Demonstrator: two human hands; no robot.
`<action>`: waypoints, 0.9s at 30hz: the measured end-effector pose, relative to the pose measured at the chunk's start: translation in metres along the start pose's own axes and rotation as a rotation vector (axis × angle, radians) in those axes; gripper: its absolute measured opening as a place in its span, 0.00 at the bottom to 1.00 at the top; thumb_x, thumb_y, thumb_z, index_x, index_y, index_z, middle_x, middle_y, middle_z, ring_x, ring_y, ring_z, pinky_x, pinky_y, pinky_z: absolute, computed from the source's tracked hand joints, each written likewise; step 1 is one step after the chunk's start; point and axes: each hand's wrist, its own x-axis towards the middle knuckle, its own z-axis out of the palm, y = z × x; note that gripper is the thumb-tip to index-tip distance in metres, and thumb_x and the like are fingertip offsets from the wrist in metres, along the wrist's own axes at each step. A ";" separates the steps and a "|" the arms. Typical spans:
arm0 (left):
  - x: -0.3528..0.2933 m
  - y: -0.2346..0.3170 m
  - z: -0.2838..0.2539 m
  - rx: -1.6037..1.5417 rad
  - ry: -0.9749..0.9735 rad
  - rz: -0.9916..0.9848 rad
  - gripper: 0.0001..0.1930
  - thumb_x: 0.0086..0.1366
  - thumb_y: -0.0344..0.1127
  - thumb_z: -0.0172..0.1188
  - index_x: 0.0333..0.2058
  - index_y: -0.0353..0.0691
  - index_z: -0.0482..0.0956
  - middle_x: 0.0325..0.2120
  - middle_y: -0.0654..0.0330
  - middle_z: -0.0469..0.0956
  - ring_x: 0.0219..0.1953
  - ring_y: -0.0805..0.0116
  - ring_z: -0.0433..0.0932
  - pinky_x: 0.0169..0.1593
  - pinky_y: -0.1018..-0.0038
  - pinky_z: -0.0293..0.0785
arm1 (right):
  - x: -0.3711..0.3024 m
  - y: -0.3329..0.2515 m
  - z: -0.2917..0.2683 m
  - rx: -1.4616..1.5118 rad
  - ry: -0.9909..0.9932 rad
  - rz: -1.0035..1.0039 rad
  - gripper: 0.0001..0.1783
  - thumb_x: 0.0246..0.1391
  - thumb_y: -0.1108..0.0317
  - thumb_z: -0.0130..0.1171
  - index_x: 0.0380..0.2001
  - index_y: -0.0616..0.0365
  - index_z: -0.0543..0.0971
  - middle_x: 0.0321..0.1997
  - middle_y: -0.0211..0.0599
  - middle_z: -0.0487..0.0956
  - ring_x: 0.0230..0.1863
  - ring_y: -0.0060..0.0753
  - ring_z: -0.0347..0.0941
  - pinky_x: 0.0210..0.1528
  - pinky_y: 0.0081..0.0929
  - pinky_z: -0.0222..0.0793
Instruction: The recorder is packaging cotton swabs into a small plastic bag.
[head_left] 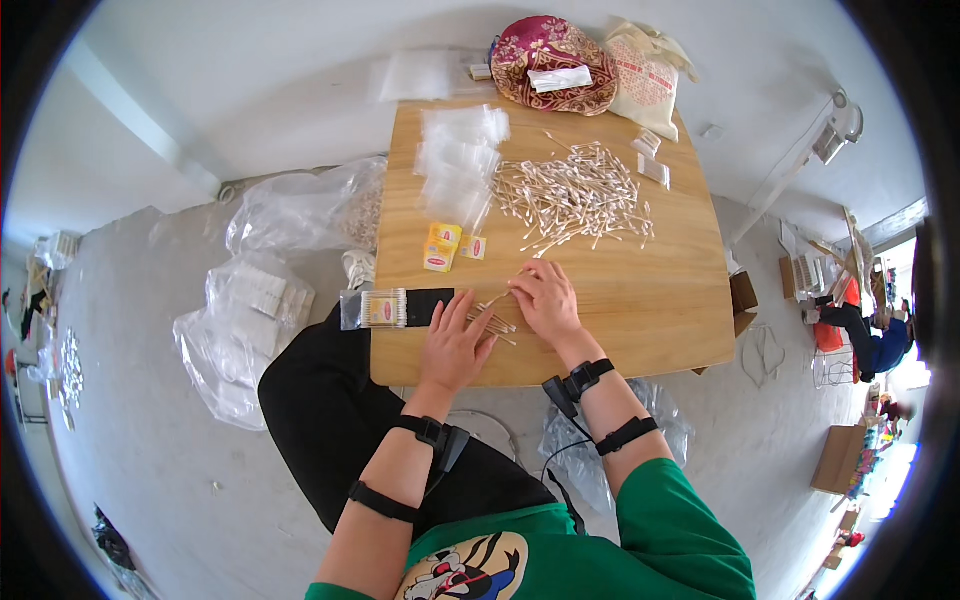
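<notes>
My left hand [455, 345] rests at the table's near edge, with a small bunch of cotton swabs [500, 328] between its thumb and fingers. To its right, my right hand [548, 302] has its fingertips closed on a cotton swab [496, 298] that points toward the left hand. How many swabs it holds is hidden. Left of my left hand lies a black flat piece [428, 304], partly covered by those fingers. Beside that is a clear bag of cotton swabs [384, 308] with a yellow card in it. Further off is a large loose pile of cotton swabs [575, 195].
Yellow cards [440, 248] sit left of centre on the wooden table [640, 310]. Clear empty bags [455, 165] are stacked behind them. A patterned red cap [545, 65] and a cloth bag [645, 85] stand at the back. Plastic sacks [250, 320] lie on the left floor.
</notes>
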 end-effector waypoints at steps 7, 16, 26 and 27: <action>0.001 0.003 -0.002 -0.009 -0.001 -0.004 0.22 0.58 0.41 0.64 0.52 0.48 0.77 0.60 0.57 0.69 0.65 0.55 0.64 0.69 0.53 0.55 | -0.011 0.015 -0.005 -0.105 0.205 0.075 0.04 0.47 0.72 0.65 0.29 0.51 0.82 0.36 0.32 0.77 0.39 0.41 0.74 0.41 0.37 0.72; -0.001 -0.001 0.002 -0.074 0.084 0.034 0.21 0.55 0.38 0.67 0.48 0.41 0.77 0.49 0.55 0.74 0.55 0.52 0.70 0.64 0.55 0.63 | -0.026 -0.003 -0.003 -0.121 0.229 0.080 0.04 0.47 0.72 0.65 0.28 0.53 0.79 0.33 0.33 0.76 0.36 0.43 0.74 0.38 0.36 0.72; -0.001 0.000 -0.001 -0.101 0.092 0.020 0.20 0.52 0.35 0.68 0.44 0.38 0.77 0.45 0.53 0.74 0.53 0.49 0.71 0.59 0.59 0.67 | -0.030 0.002 -0.002 -0.113 0.148 0.195 0.08 0.45 0.71 0.66 0.32 0.53 0.80 0.36 0.35 0.77 0.40 0.45 0.74 0.42 0.38 0.72; -0.001 0.001 -0.001 -0.102 0.092 0.019 0.20 0.52 0.35 0.68 0.44 0.38 0.77 0.45 0.53 0.74 0.53 0.49 0.71 0.59 0.59 0.67 | -0.030 0.003 -0.003 -0.135 0.200 0.218 0.09 0.45 0.71 0.67 0.33 0.53 0.79 0.37 0.36 0.77 0.42 0.45 0.74 0.43 0.39 0.71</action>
